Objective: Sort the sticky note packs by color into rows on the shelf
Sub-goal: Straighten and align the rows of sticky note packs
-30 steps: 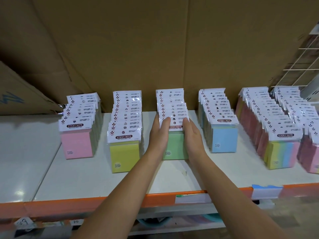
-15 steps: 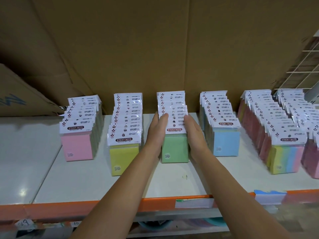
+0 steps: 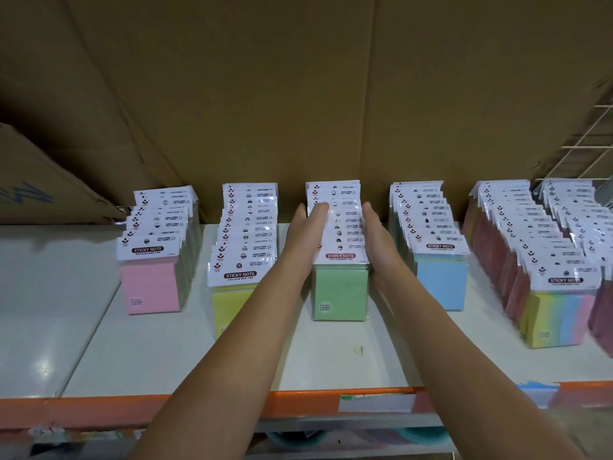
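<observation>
As left grip [image 3: 303, 237] and right grip [image 3: 378, 244] press flat-fingered, uncurled, green row [image 3: 341, 293] sandwiched between, touching both.

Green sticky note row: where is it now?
Head view, centre: the green row stands between the yellow row and the blue row, with the left hand and right hand flat against its sides.

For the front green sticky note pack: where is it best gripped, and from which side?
Probably pinch the front green pack by its two side edges, coming in from the front. It stands upright facing the shelf edge, more packs stand right behind it, and open gaps toward the yellow row and blue row leave finger room on both sides.
</observation>
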`<move>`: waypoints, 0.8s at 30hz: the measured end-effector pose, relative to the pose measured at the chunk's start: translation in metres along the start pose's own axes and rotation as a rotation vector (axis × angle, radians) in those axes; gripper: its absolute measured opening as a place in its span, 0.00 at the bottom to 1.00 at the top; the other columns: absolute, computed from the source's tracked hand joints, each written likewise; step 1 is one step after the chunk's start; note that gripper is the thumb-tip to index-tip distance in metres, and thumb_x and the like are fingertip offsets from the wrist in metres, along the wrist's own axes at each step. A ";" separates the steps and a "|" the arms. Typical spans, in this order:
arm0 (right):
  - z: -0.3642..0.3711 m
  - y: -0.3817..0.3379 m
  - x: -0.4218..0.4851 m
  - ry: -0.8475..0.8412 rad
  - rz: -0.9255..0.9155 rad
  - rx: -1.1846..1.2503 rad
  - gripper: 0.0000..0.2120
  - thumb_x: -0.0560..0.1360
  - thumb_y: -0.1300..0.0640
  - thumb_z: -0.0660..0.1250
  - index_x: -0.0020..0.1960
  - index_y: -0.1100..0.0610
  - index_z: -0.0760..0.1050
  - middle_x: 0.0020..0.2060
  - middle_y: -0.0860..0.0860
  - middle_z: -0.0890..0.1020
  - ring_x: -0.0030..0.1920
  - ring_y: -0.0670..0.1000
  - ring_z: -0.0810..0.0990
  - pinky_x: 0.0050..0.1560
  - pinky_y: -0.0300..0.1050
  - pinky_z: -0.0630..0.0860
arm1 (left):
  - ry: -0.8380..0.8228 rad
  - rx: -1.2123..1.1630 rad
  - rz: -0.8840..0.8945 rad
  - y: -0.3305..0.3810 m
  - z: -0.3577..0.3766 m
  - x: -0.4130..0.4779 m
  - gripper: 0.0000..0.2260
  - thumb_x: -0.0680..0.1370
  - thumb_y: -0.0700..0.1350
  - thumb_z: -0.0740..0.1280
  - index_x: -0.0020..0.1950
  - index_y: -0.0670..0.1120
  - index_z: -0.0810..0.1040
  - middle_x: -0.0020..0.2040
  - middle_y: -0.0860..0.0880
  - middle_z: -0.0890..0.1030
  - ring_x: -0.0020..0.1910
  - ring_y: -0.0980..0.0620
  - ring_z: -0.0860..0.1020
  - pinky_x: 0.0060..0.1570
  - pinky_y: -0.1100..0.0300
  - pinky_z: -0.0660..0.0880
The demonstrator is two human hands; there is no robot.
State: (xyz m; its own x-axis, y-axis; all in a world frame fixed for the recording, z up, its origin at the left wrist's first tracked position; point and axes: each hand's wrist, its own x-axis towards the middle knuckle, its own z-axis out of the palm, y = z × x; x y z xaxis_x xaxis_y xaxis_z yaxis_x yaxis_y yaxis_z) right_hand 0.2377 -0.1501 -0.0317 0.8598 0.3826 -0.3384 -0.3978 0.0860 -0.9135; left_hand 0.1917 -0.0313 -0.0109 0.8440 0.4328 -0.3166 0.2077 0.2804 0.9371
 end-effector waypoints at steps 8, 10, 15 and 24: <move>0.000 -0.002 0.008 -0.026 -0.020 -0.056 0.17 0.81 0.40 0.57 0.54 0.47 0.80 0.41 0.48 0.88 0.40 0.48 0.87 0.30 0.37 0.79 | -0.038 0.093 -0.039 0.008 0.001 0.006 0.12 0.77 0.51 0.63 0.59 0.52 0.78 0.48 0.49 0.86 0.43 0.48 0.86 0.35 0.57 0.81; -0.001 -0.004 0.010 -0.019 -0.028 -0.064 0.17 0.82 0.40 0.57 0.55 0.48 0.80 0.42 0.48 0.88 0.41 0.48 0.87 0.31 0.38 0.79 | -0.039 0.071 -0.045 0.010 0.000 0.008 0.11 0.77 0.49 0.63 0.57 0.49 0.80 0.47 0.48 0.86 0.40 0.50 0.86 0.32 0.59 0.80; 0.001 -0.008 0.012 -0.028 -0.096 -0.110 0.18 0.82 0.41 0.55 0.59 0.48 0.79 0.49 0.50 0.87 0.48 0.50 0.87 0.41 0.44 0.81 | 0.072 0.065 0.016 0.015 -0.001 0.010 0.08 0.77 0.44 0.62 0.52 0.43 0.77 0.43 0.44 0.82 0.34 0.50 0.80 0.26 0.64 0.74; 0.005 -0.001 0.012 0.044 -0.263 -0.196 0.13 0.82 0.46 0.58 0.66 0.44 0.69 0.50 0.47 0.83 0.43 0.41 0.85 0.34 0.35 0.77 | 0.082 0.061 0.097 0.013 0.002 -0.002 0.14 0.76 0.46 0.64 0.59 0.57 0.70 0.47 0.52 0.80 0.41 0.54 0.82 0.27 0.63 0.76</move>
State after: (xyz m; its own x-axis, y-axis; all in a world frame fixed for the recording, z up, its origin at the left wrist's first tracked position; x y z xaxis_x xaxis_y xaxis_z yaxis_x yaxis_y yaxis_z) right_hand 0.2473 -0.1411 -0.0337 0.9396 0.3302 -0.0903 -0.0943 -0.0040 -0.9955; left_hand 0.1943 -0.0304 0.0026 0.8188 0.5246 -0.2331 0.1590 0.1829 0.9702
